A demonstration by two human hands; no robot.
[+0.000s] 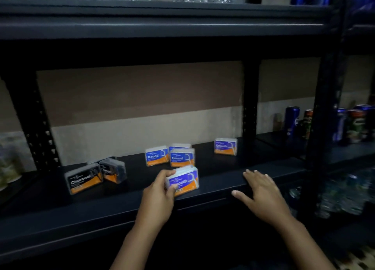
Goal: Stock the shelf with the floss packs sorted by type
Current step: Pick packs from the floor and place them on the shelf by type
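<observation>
**A:** What is the biggest thing there?

**B:** A black metal shelving unit [213, 190], its board running from nine o'clock to three o'clock. Well apart at three o'clock, past the upright, stand blue and green drink cans [292, 120].

**A:** And the floss packs on it?

**B:** Sorted in clusters. At nine o'clock, two black-and-orange Charcoal floss packs [84, 180], touching, the rear one turned at an angle. At twelve o'clock, three blue-and-orange Round floss packs [157, 157], upright, labels facing out. At two o'clock, alone near the back, a clear blue-and-orange Smooth floss pack [225, 146], long axis along the shelf.

**A:** Which one is in hand?

**B:** A second blue-and-orange Smooth pack [183, 181], just in front of the Round cluster, near the shelf's front edge. Its long axis runs left to right, tilted a little, label toward the camera.

**A:** The hands?

**B:** The left hand [159, 196] has fingers over the pack's top and thumb on its front, gripping its left end. The right hand [261, 192] lies flat with fingers spread on the front edge at four o'clock, holding nothing.

**A:** Open room?

**B:** Bare board between the held pack and the lone Smooth one
</observation>
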